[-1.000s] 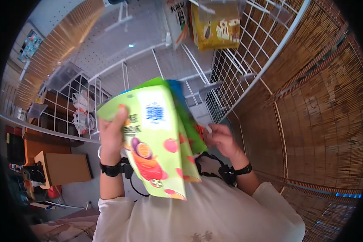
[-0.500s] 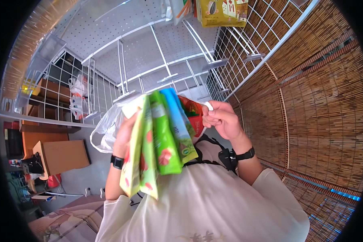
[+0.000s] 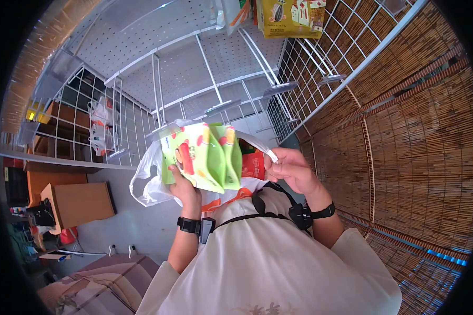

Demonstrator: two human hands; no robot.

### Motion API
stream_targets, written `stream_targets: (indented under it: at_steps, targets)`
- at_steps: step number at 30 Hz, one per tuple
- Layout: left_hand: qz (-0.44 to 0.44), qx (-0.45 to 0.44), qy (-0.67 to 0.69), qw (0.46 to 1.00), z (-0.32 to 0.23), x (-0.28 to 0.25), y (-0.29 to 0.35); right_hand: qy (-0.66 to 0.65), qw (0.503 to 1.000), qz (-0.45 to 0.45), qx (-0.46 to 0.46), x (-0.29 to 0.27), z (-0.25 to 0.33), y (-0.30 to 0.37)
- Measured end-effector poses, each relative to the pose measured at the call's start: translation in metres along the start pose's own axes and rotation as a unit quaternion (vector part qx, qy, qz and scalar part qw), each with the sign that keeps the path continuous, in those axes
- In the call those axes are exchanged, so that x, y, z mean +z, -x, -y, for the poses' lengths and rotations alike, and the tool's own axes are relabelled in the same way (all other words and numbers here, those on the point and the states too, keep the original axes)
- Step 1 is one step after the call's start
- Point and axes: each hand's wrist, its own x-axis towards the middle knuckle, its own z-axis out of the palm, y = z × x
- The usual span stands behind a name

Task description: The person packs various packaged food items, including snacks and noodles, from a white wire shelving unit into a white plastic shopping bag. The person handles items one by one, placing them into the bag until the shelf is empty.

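Green snack pouches [image 3: 207,155] sit upright between both hands, partly inside a white plastic bag [image 3: 147,181]. The left hand [image 3: 184,186] grips the pouches from below; the right hand [image 3: 291,168] pinches the bag's handle [image 3: 257,146]. A red packet [image 3: 253,164] lies inside.

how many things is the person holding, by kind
green snack pouches: 2, in the left hand
red packet: 1, behind the pouches
white plastic bag: 1, its handle pinched in the right hand
total: 4
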Motion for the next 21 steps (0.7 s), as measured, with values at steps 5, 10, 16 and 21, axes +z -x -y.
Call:
stream_targets:
  at_steps: [5,10,16,21]
  targets:
    - [0.098,0.163,-0.178,0.966,0.004,-0.008,0.011,0.027,0.999,-0.019,-0.018,0.005,-0.004,-0.009]
    - [0.175,0.146,-0.232,0.946,-0.001,-0.014,0.02,0.441,0.895,-0.059,-0.037,0.042,0.001,-0.022]
    - [0.159,0.189,-0.408,0.879,-0.009,-0.044,0.017,0.635,0.757,-0.149,-0.029,0.041,-0.024,-0.05]
    - [0.23,0.08,-0.561,0.791,-0.051,-0.061,0.042,0.642,0.758,-0.096,-0.063,0.046,-0.043,-0.057]
